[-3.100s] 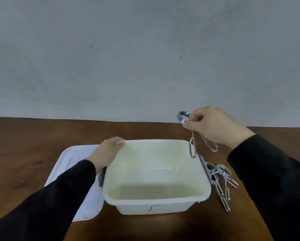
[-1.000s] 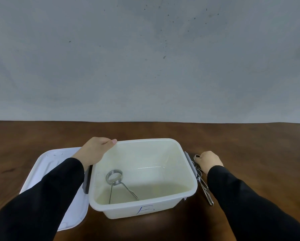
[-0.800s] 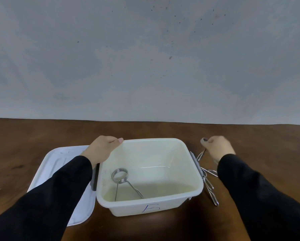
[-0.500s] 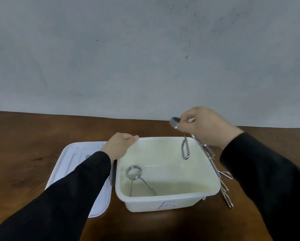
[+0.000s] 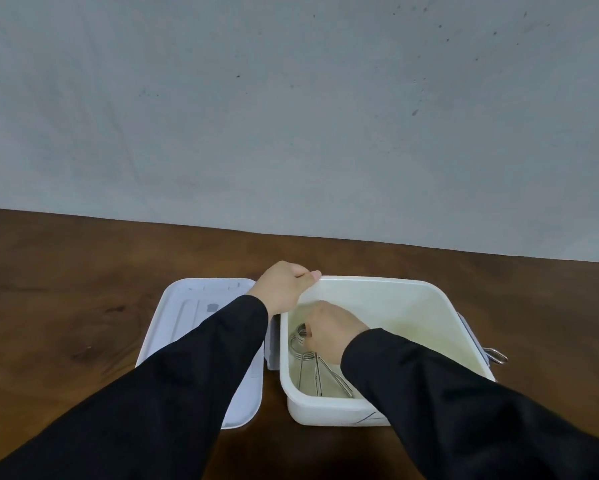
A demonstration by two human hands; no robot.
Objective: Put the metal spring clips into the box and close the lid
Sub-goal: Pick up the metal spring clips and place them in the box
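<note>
Spring clips lie inside box, right hand closed on their coils; left hand grips box's rim.

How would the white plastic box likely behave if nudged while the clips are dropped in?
The box looks thin-walled and nearly empty, so it is probably light and apt to slide on the smooth wooden table. That may be why the left hand grips its rim. Its wide, low shape makes tipping unlikely.
</note>
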